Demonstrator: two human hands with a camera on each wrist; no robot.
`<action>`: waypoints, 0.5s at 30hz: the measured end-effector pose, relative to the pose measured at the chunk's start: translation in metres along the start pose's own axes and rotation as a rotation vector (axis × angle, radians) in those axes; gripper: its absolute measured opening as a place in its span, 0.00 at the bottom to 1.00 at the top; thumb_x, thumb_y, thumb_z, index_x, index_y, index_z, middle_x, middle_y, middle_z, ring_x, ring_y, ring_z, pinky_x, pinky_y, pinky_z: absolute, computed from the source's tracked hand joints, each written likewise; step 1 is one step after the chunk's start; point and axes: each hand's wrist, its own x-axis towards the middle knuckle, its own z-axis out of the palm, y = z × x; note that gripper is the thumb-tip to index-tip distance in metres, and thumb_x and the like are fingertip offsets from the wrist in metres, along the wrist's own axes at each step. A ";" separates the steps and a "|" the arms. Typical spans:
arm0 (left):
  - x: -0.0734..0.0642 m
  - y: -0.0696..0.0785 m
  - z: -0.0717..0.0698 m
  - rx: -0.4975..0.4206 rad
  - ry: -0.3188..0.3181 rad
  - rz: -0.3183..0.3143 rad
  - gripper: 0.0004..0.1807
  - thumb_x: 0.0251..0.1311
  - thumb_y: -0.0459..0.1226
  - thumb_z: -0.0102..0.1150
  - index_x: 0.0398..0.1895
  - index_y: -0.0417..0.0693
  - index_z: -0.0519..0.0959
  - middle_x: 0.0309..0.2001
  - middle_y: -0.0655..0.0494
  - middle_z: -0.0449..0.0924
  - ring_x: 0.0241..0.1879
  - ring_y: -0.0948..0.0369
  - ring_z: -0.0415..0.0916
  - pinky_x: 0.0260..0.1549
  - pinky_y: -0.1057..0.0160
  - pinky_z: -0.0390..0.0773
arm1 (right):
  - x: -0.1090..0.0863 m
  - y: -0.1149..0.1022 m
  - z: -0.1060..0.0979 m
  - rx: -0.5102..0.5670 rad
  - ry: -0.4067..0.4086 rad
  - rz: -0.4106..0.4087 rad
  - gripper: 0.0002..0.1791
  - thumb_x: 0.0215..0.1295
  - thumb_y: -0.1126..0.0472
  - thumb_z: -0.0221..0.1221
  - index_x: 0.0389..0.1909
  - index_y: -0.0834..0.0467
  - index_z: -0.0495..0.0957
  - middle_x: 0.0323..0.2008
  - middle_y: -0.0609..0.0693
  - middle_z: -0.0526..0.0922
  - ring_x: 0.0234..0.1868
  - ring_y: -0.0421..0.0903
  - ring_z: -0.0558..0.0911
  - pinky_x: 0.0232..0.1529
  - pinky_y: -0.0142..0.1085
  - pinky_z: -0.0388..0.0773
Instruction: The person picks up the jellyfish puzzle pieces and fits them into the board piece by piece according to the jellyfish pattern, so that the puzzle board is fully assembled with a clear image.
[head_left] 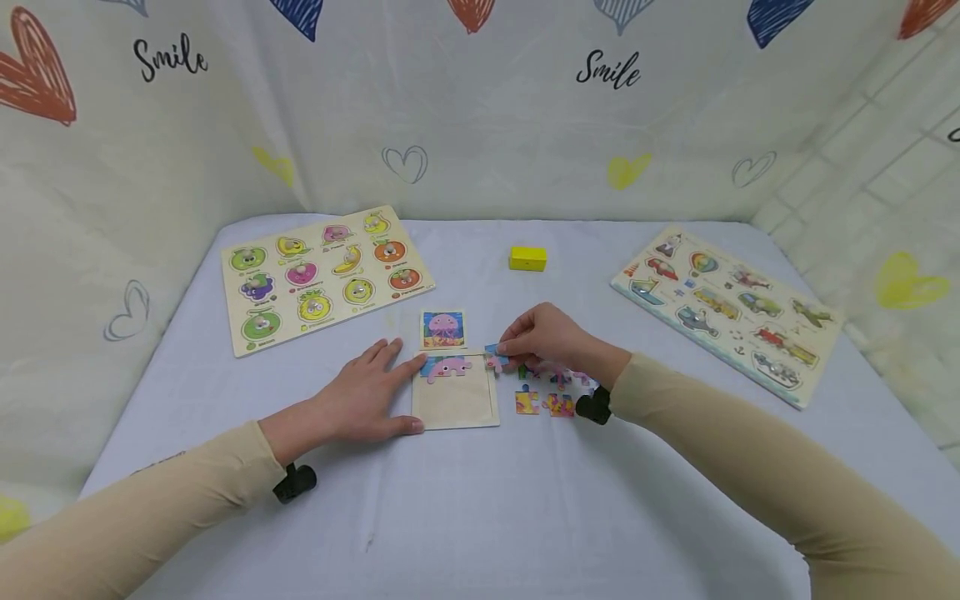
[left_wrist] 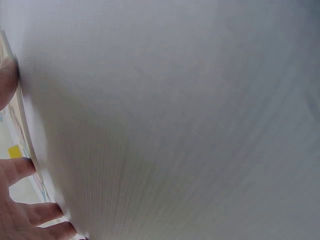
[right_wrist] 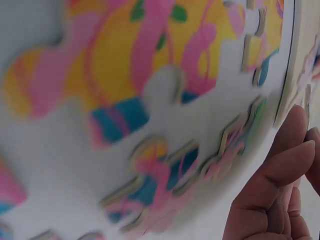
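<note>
My right hand (head_left: pixel 551 337) pinches a blue and pink jigsaw piece (head_left: pixel 492 360) at the upper right corner of a square wooden puzzle tray (head_left: pixel 453 406). Joined pieces (head_left: pixel 447 368) with a pink sea creature lie along the tray's top edge. With fingers spread, my left hand (head_left: pixel 367 392) rests at the tray's left side, index finger and thumb touching its edge. Above the tray sits a small picture card (head_left: pixel 442 330) of a pink octopus. Several loose jigsaw pieces (head_left: pixel 527 402) lie right of the tray, some hidden under my right hand; one yellow-pink piece (right_wrist: pixel 115 60) looms in the right wrist view.
A fruit peg puzzle board (head_left: pixel 330 279) lies at the back left. On the right, a vehicle puzzle board (head_left: pixel 727 317) is set at an angle. A yellow block (head_left: pixel 528 258) stands near the back edge of the white-covered table (head_left: pixel 480 517).
</note>
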 end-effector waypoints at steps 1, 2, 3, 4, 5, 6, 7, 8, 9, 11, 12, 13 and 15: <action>0.000 0.000 0.000 0.000 -0.001 0.000 0.49 0.60 0.58 0.67 0.79 0.48 0.61 0.78 0.31 0.52 0.78 0.32 0.50 0.70 0.32 0.61 | 0.002 -0.001 0.003 0.001 -0.010 0.005 0.13 0.69 0.57 0.66 0.47 0.63 0.85 0.29 0.51 0.89 0.29 0.42 0.83 0.32 0.29 0.76; 0.000 0.000 0.000 0.000 -0.002 0.000 0.49 0.60 0.58 0.66 0.79 0.48 0.61 0.78 0.31 0.52 0.78 0.32 0.50 0.70 0.32 0.61 | 0.003 -0.002 0.006 0.003 -0.016 0.012 0.13 0.69 0.57 0.67 0.46 0.62 0.86 0.28 0.50 0.88 0.29 0.42 0.82 0.31 0.29 0.74; 0.000 0.000 0.000 0.000 -0.003 0.000 0.49 0.60 0.58 0.66 0.80 0.48 0.60 0.79 0.31 0.52 0.78 0.32 0.50 0.70 0.32 0.61 | 0.004 -0.003 0.008 0.004 -0.019 0.019 0.12 0.68 0.57 0.67 0.45 0.62 0.86 0.27 0.50 0.88 0.28 0.41 0.82 0.30 0.29 0.73; 0.000 -0.001 0.000 0.000 -0.004 0.000 0.49 0.60 0.58 0.66 0.80 0.48 0.60 0.79 0.31 0.52 0.78 0.33 0.49 0.70 0.32 0.61 | 0.006 -0.004 0.010 0.002 -0.022 0.022 0.12 0.68 0.57 0.67 0.44 0.62 0.86 0.27 0.49 0.88 0.28 0.41 0.83 0.30 0.29 0.73; 0.000 -0.001 0.000 0.000 -0.005 0.000 0.49 0.60 0.58 0.67 0.80 0.48 0.60 0.79 0.31 0.52 0.78 0.33 0.49 0.70 0.32 0.61 | 0.007 -0.004 0.013 -0.002 -0.022 0.025 0.12 0.68 0.57 0.67 0.44 0.62 0.86 0.26 0.49 0.88 0.27 0.40 0.83 0.29 0.29 0.73; 0.001 -0.001 0.000 0.000 -0.006 -0.001 0.49 0.60 0.58 0.67 0.80 0.48 0.60 0.79 0.31 0.52 0.78 0.33 0.49 0.71 0.32 0.61 | 0.008 -0.005 0.015 -0.005 -0.019 0.027 0.11 0.68 0.57 0.67 0.43 0.62 0.86 0.26 0.49 0.88 0.27 0.40 0.84 0.29 0.29 0.73; 0.001 -0.001 0.000 -0.001 -0.007 -0.001 0.49 0.60 0.58 0.67 0.80 0.48 0.60 0.79 0.31 0.52 0.78 0.33 0.49 0.71 0.32 0.61 | 0.009 -0.006 0.016 -0.013 -0.017 0.027 0.11 0.68 0.57 0.67 0.43 0.61 0.86 0.26 0.49 0.88 0.27 0.39 0.84 0.29 0.29 0.74; 0.001 -0.001 0.000 -0.001 -0.007 -0.002 0.49 0.60 0.58 0.67 0.80 0.48 0.60 0.79 0.31 0.52 0.78 0.33 0.49 0.71 0.32 0.61 | 0.009 -0.008 0.018 -0.019 -0.014 0.027 0.11 0.68 0.57 0.67 0.42 0.61 0.86 0.26 0.49 0.88 0.27 0.39 0.85 0.29 0.29 0.74; 0.001 -0.001 0.000 -0.001 -0.008 -0.003 0.49 0.60 0.58 0.67 0.80 0.48 0.60 0.79 0.31 0.52 0.78 0.33 0.49 0.71 0.32 0.61 | 0.010 -0.009 0.020 -0.025 -0.013 0.024 0.11 0.68 0.57 0.67 0.42 0.61 0.86 0.26 0.49 0.88 0.27 0.39 0.85 0.29 0.29 0.74; 0.000 -0.001 0.000 -0.001 -0.009 -0.005 0.49 0.60 0.58 0.67 0.80 0.48 0.60 0.79 0.31 0.52 0.78 0.33 0.49 0.71 0.32 0.61 | 0.011 -0.011 0.022 -0.043 -0.008 0.017 0.11 0.67 0.57 0.68 0.41 0.61 0.86 0.25 0.49 0.89 0.26 0.38 0.85 0.29 0.30 0.74; 0.000 -0.001 0.000 -0.001 -0.009 -0.005 0.49 0.60 0.58 0.67 0.80 0.48 0.60 0.79 0.31 0.52 0.78 0.33 0.49 0.70 0.32 0.62 | 0.011 -0.012 0.023 -0.053 -0.005 0.015 0.10 0.67 0.57 0.68 0.41 0.61 0.86 0.25 0.49 0.89 0.26 0.38 0.85 0.29 0.30 0.75; 0.000 -0.001 0.000 -0.001 -0.010 -0.006 0.49 0.60 0.58 0.67 0.80 0.49 0.60 0.79 0.31 0.52 0.78 0.33 0.49 0.70 0.32 0.62 | 0.011 -0.013 0.024 -0.065 -0.001 0.013 0.10 0.67 0.57 0.68 0.40 0.60 0.86 0.25 0.49 0.89 0.26 0.38 0.84 0.29 0.30 0.75; 0.000 -0.001 -0.001 -0.001 -0.010 -0.006 0.49 0.60 0.58 0.67 0.80 0.49 0.60 0.79 0.31 0.52 0.78 0.33 0.49 0.70 0.32 0.62 | 0.012 -0.016 0.026 -0.092 0.013 0.017 0.10 0.66 0.56 0.69 0.39 0.60 0.86 0.25 0.49 0.89 0.26 0.39 0.84 0.29 0.30 0.75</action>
